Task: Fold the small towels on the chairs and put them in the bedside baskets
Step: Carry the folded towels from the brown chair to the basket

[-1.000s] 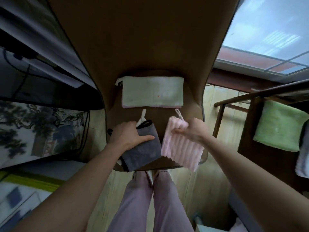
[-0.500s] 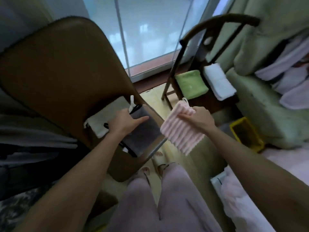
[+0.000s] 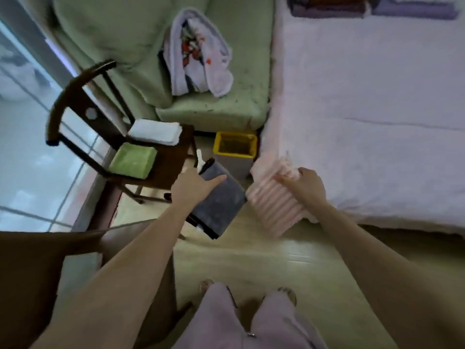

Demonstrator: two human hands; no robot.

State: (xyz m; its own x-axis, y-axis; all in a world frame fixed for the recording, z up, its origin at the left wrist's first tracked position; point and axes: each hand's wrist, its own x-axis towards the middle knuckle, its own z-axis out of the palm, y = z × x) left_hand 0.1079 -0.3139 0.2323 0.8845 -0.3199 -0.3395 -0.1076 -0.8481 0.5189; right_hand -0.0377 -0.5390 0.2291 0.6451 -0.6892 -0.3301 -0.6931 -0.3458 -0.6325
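Note:
My left hand (image 3: 193, 186) grips a folded dark grey towel (image 3: 221, 205) by its top edge, thumb across its face, in the air above the floor. My right hand (image 3: 305, 183) holds a folded pink ribbed towel (image 3: 273, 210) that hangs down beside the bed's edge. A yellow-rimmed basket (image 3: 235, 146) stands on the floor just beyond both towels, between the green sofa and the bed. On the dark wooden chair (image 3: 171, 159) lie a folded green towel (image 3: 133, 161) and a folded white towel (image 3: 154, 131).
The bed with a pale cover (image 3: 372, 109) fills the right side. A green sofa (image 3: 216, 71) at the back carries a crumpled printed cloth (image 3: 198, 54). A brown chair back (image 3: 37, 260) is at lower left. A window (image 3: 22, 147) is on the left. My legs and the light wooden floor (image 3: 276, 258) are below.
I have turned from the brown chair towards the bed, carrying both towels off its seat. The yellow basket, wooden chair and bed have come into the middle of view.

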